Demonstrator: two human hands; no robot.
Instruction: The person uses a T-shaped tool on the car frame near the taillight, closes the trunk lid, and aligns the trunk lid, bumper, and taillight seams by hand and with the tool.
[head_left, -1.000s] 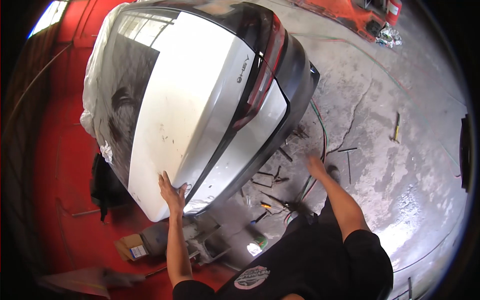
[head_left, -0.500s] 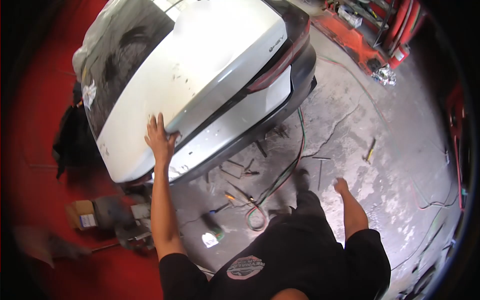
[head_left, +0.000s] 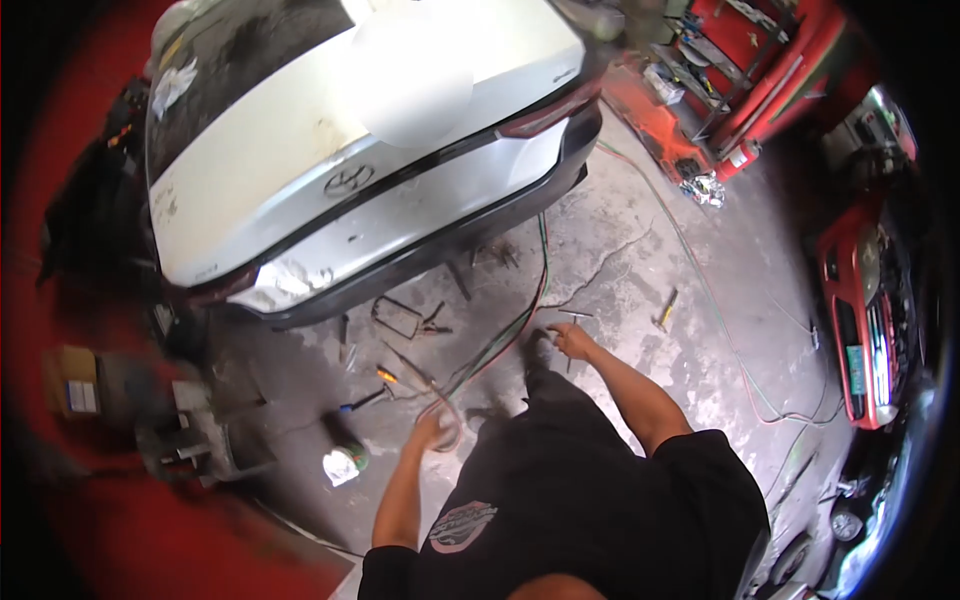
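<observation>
My left hand (head_left: 428, 432) hangs low over the floor, in front of the looped red and green hoses (head_left: 492, 352). Its fingers are blurred, and I cannot make out whether they touch the hoses. My right hand (head_left: 574, 341) is held out ahead of my body, fingers loosely bent and apart, nothing visible in it. Behind it on the floor lies a T-handled tool (head_left: 572, 314), partly covered by the hand. The white car (head_left: 270, 175) stands ahead, its trunk lid down and its rear toward me, apart from both hands.
A hammer (head_left: 362, 401), a yellow-handled tool (head_left: 667, 310) and a metal frame (head_left: 397, 318) lie on the concrete. Hoses cross the floor at right. A red floor jack (head_left: 640, 112), a fire extinguisher (head_left: 738, 157), a red bumper (head_left: 858, 320) and a cardboard box (head_left: 78, 378) stand around.
My left hand has left the car's trunk lid and dropped to my side. My right hand has swung forward and left. The view has turned, showing more of the red bumper.
</observation>
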